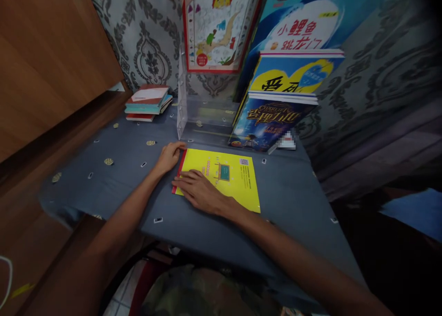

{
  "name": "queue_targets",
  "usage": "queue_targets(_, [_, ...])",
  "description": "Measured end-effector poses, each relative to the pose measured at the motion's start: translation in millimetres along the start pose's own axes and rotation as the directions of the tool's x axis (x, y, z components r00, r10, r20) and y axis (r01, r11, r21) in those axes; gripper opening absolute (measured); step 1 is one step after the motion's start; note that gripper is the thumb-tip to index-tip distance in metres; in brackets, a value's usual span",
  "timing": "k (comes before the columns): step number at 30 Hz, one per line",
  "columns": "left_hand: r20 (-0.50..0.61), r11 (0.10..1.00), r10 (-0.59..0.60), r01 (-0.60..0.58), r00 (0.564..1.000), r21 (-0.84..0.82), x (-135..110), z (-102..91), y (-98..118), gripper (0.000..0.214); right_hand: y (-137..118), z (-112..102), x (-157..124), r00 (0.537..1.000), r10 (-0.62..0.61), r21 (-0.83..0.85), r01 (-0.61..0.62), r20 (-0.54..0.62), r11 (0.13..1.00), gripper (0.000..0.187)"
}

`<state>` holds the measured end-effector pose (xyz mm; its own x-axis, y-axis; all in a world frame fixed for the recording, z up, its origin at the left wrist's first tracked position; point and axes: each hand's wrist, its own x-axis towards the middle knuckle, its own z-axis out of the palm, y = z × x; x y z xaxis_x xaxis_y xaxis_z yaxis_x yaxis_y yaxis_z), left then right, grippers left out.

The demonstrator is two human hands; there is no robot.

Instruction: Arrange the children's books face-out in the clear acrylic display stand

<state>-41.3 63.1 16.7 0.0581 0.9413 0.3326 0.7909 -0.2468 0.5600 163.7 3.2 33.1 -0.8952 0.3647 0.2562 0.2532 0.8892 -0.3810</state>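
Note:
A thin yellow book (pixel 229 178) with a red spine lies flat on the blue-grey tablecloth (pixel 131 178). My left hand (pixel 170 155) curls over its top left corner at the spine, fingers bent against the edge. Flat on the cover's left part lies my right hand (pixel 200 190), with its fingers stretched towards the spine. Both hands touch the book; neither lifts it.
A clear acrylic stand (pixel 186 106) rises just behind the book. Large picture books (pixel 276 118) lean against the patterned wall at the back right. A small stack of books (pixel 148 103) lies at the back left. A wooden panel (pixel 48 53) borders the left side.

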Motion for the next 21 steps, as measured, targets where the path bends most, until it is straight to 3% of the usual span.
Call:
queue_targets(4, [0.001,1.000,-0.003,0.003,1.000,0.003,-1,-0.9,2,0.041,-12,3,-7,0.997,-0.082,0.048,0.081,0.003,0.996,0.036])
queue_targets(11, [0.017,1.000,0.004,-0.004,1.000,0.025,-3,-3.2,8,0.040,-5,-6,2,0.999,-0.042,0.104,0.041,0.009,0.994,0.028])
queue_targets(18, [0.001,1.000,0.021,-0.021,1.000,-0.003,-3,-2.9,8,0.040,29,-14,26,0.970,0.235,-0.067,-0.238,-0.059,0.969,0.031])
queue_targets(21, [-0.004,1.000,0.012,-0.012,1.000,-0.002,-3,-1.7,7,0.041,37,-11,32,0.953,0.299,-0.114,-0.304,-0.057,0.946,0.039])
